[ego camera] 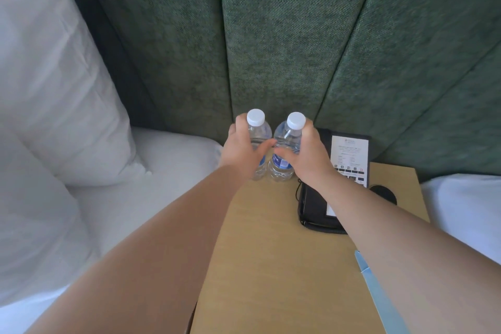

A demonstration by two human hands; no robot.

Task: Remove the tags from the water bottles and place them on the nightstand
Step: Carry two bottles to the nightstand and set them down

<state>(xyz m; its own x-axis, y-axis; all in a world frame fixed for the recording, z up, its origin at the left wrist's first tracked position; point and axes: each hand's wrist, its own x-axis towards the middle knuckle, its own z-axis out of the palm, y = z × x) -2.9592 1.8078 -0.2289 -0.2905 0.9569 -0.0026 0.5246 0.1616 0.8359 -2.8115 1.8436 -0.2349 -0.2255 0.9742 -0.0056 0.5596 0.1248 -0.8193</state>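
Two hands on two water bottles at the back of a nightstand.

The left hand (241, 150) was curled round the left bottle (259, 130) and the right hand (303, 152) round the right bottle (287, 141), thumbs nearly meeting between them. Both white-capped bottles stood upright, just beside each other, on the wooden nightstand (271, 252) against the green headboard (271, 35); a black telephone (320, 203) lay to their right.

Water bottles: two, one in my left hand (241, 148), one in my right hand (303, 152). White caps: two. Telephone (334, 184): one, under my right wrist. Pillows: two, left of my left arm. Blue card (379, 293): one, beside my right forearm.
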